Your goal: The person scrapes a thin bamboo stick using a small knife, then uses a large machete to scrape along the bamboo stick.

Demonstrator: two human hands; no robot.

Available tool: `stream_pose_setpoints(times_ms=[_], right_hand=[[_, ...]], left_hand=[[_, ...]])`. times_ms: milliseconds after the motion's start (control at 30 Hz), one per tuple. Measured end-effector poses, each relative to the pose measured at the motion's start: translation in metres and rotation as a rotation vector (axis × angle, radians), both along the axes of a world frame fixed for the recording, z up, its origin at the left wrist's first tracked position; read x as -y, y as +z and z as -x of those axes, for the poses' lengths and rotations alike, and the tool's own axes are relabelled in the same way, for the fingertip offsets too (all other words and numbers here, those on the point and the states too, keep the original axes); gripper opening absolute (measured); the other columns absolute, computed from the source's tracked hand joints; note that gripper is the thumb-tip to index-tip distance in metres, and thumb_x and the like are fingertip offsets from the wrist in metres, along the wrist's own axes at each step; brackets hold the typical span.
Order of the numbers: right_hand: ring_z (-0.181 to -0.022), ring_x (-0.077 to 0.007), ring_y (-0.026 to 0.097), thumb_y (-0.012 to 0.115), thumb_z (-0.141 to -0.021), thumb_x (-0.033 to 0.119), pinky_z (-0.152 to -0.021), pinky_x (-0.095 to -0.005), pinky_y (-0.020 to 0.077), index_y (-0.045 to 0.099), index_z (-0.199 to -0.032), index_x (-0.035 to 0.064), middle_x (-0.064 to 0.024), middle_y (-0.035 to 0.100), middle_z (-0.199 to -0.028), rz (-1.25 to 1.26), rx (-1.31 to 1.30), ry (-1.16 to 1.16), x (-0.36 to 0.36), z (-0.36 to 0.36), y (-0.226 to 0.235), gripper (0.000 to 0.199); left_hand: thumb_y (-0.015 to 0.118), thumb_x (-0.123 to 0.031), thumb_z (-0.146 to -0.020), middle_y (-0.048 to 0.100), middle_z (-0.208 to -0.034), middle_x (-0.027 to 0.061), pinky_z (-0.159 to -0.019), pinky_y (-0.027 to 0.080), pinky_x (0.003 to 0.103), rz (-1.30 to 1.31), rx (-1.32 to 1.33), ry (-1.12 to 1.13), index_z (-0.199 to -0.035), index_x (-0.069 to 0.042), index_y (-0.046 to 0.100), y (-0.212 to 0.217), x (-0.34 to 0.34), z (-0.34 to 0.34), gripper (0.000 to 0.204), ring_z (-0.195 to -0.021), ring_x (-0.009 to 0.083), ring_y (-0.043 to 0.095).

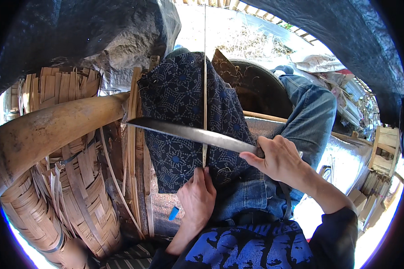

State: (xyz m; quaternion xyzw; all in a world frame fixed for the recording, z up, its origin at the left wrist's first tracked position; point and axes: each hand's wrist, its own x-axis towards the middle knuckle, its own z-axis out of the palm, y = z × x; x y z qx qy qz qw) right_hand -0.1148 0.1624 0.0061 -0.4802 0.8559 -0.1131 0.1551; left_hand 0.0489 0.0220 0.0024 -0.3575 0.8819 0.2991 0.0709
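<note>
Outdoors, lap cloth (179,103): 1 knife (188,132), 1 bamboo strip (205,80), 2 hands w/ baskets (83,197)

We look down from one head-worn fisheye camera, close over our lap, with straight edges bending toward the rim.

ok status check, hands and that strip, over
Left hand pinching bamboo strip at its near end. Right hand gripping knife, blade laid across strip over patterned cloth on lap. Nothing blocking the blade.
</note>
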Motion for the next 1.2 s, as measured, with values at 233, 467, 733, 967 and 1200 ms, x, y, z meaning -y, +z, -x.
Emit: stream_pose_setpoints(times_ms=[233, 467, 733, 967, 1200], right_hand=[[-0.038, -0.0164, 0.041, 0.057, -0.090, 0.050, -0.037, -0.0338, 0.0366, 0.054, -0.065, 0.0037, -0.0040, 0.041, -0.045, 0.071, 0.065, -0.092, 0.026, 0.021, -0.030, 0.053], [-0.033, -0.0186, 0.048, 0.051, -0.094, 0.049, -0.034, -0.0361, 0.0367, 0.054, -0.058, 0.0035, -0.0094, 0.048, -0.042, 0.056, 0.439, -0.214, 0.031, 0.021, -0.027, 0.058], [-0.035, -0.0250, 0.050, 0.052, -0.093, 0.051, -0.039, -0.0384, 0.0411, 0.055, -0.060, 0.0039, -0.0121, 0.048, -0.043, 0.010, 0.510, -0.238, 0.026, 0.006, -0.019, 0.058], [-0.033, -0.0228, 0.045, 0.051, -0.093, 0.052, -0.038, -0.0385, 0.0377, 0.053, -0.058, 0.0040, -0.0095, 0.041, -0.040, 0.107, 0.507, -0.133, 0.016, -0.003, -0.015, 0.060], [-0.031, -0.0191, 0.042, 0.051, -0.092, 0.055, -0.034, -0.0365, 0.0355, 0.049, -0.054, 0.0068, -0.0068, 0.037, -0.037, 0.059, 0.503, -0.113, 0.016, -0.002, -0.016, 0.062]], left_hand=[[0.052, -0.013, -0.093, 0.056, -0.056, 0.0197, -0.046, 0.041, 0.048, -0.058, -0.039, 0.021, -0.070, -0.003, 0.048, 0.000, -0.005, -0.007, 0.026, -0.051, 0.0398, 0.057], [0.053, -0.024, -0.095, 0.052, -0.052, 0.0220, -0.045, 0.040, 0.043, -0.284, -0.070, 0.111, -0.063, 0.001, 0.055, 0.006, 0.032, -0.003, 0.041, -0.048, 0.0405, 0.056], [0.054, -0.027, -0.095, 0.051, -0.050, 0.0189, -0.045, 0.039, 0.041, -0.196, -0.213, 0.134, -0.076, 0.005, 0.057, 0.003, 0.046, 0.014, 0.037, -0.045, 0.0342, 0.056], [0.049, -0.029, -0.098, 0.054, -0.058, 0.0019, -0.039, 0.038, 0.022, -0.901, -0.301, 0.445, -0.093, -0.001, 0.057, -0.005, 0.052, 0.005, 0.030, -0.040, 0.0105, 0.050], [0.054, -0.033, -0.096, 0.056, -0.059, 0.0035, -0.032, 0.031, 0.019, -1.182, -0.319, 0.720, -0.094, 0.001, 0.058, -0.006, 0.053, 0.004, 0.034, -0.036, 0.0081, 0.046]])
